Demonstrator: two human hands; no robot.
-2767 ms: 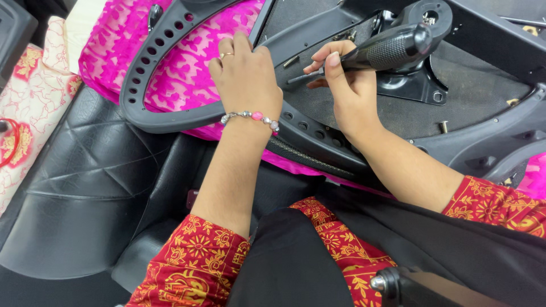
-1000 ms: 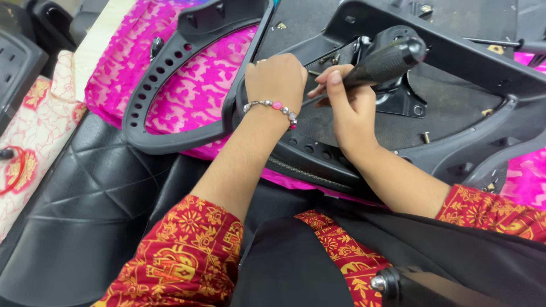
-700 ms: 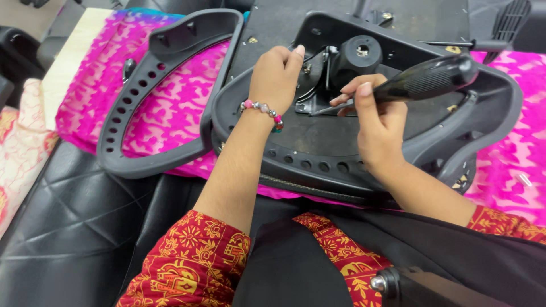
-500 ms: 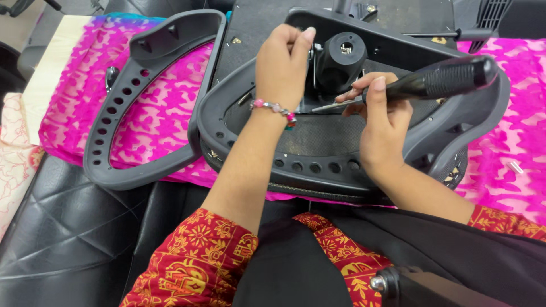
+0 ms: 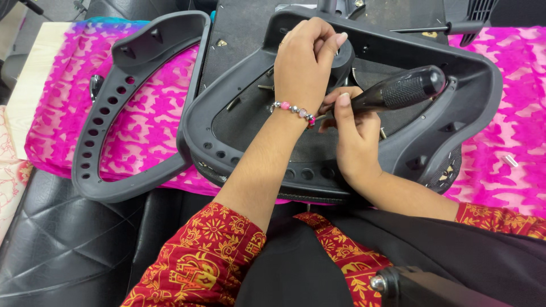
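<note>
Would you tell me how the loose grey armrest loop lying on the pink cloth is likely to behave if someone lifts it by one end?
The grey armrest loop looks like moulded plastic, so probably stiff. Its open middle and row of holes suggest it is light for its size. Lying flat on the pink cloth, it seems unlikely to roll.

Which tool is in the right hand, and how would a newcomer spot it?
Start at the big dark chair-base frame lying on the pink cloth. Over its middle, the right hand grips a screwdriver. Its fat black knurled handle is the only thing angled up from the frame.

Left hand (image 5: 304,62) now nearer screwdriver (image 5: 398,91)
</note>
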